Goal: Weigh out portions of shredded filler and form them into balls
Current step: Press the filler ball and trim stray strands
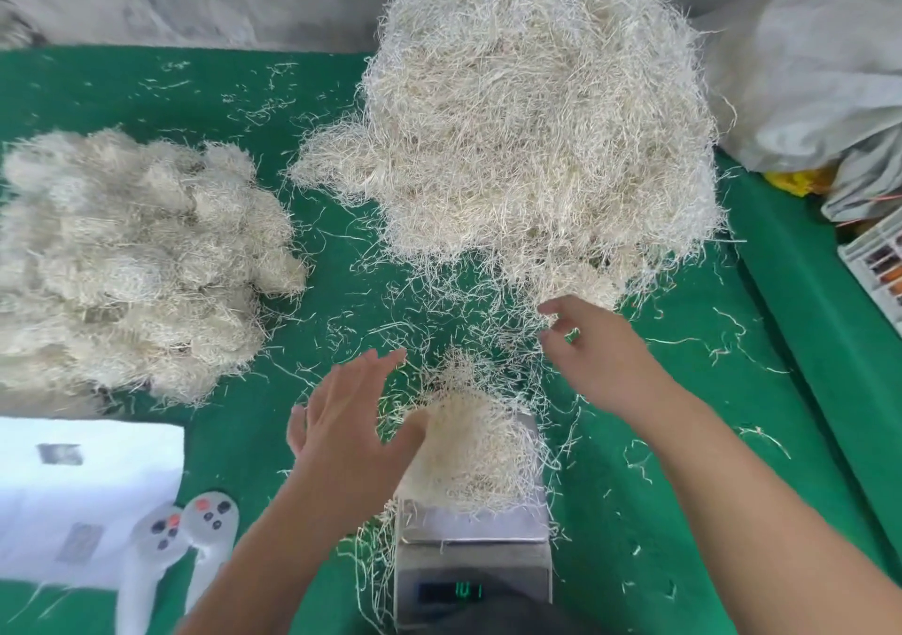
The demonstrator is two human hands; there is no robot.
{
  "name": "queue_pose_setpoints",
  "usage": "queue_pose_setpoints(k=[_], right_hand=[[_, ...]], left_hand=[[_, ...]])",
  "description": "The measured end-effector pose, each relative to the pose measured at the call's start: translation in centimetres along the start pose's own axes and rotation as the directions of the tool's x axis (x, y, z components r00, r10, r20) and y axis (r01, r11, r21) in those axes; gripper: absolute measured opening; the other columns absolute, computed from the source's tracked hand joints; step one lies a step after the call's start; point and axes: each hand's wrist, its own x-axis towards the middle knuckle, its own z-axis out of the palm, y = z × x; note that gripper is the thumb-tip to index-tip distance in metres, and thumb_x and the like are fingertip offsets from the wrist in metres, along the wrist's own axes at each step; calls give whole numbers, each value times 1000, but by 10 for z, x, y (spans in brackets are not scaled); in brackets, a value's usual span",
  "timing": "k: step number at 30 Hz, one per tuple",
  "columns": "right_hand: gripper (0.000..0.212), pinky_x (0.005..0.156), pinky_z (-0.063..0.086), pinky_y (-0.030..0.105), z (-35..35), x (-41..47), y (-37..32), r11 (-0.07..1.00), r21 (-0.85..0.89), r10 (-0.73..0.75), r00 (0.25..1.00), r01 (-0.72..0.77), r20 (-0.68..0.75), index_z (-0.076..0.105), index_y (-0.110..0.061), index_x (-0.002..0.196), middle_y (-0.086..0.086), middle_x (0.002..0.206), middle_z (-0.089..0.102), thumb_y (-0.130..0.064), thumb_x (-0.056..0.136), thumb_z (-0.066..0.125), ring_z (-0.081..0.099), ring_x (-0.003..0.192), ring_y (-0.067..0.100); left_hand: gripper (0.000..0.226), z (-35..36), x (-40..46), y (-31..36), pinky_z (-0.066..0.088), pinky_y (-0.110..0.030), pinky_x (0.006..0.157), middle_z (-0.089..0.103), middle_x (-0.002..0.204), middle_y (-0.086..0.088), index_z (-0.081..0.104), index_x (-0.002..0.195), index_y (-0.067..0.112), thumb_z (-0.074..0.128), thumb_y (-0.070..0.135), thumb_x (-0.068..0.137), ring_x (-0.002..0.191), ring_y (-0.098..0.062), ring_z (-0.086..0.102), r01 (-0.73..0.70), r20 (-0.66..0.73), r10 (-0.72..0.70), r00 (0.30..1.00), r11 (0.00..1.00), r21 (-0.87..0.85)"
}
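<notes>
Pale shredded filler sits as a small portion (468,449) heaped on the steel scale (472,537), whose green readout is lit but too blurred to read. The left hand (349,432) rests beside the heap with its grip wide, fingers straight, thumb touching the strands, likely steadying the load so nothing slides off the platform. The right hand (593,346), wearing a ring, reaches toward the near edge of the big loose pile (537,112); its fingers curl among stray strands, though whether they pinch any I cannot tell. Probably it is fetching a little more to bring the weight up. Finished balls (132,263) are stacked well apart on the left of the green tabletop (683,512), keeping weighed stock separate.
</notes>
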Motion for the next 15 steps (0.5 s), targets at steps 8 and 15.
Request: queue_pose_setpoints(k=[8, 15], right_hand=[[53, 124, 31, 37, 58, -74, -27, 986, 82, -147, 988, 142, 55, 47, -23, 152, -2, 160, 43, -28, 101, 62, 39, 148, 14], [67, 117, 17, 26, 75, -105, -31, 985, 14, -175, 979, 175, 102, 32, -33, 160, -7, 172, 19, -33, 100, 62, 23, 155, 14]], left_hand=[[58, 18, -5, -13, 1, -46, 124, 13, 168, 21, 27, 153, 56, 51, 58, 100, 157, -15, 6, -152, 66, 150, 986, 988, 31], [56, 54, -23, -19, -12, -43, 125, 14, 171, 3, 41, 152, 42, 59, 40, 100, 159, -27, 1, -272, 48, 268, 962, 945, 181]])
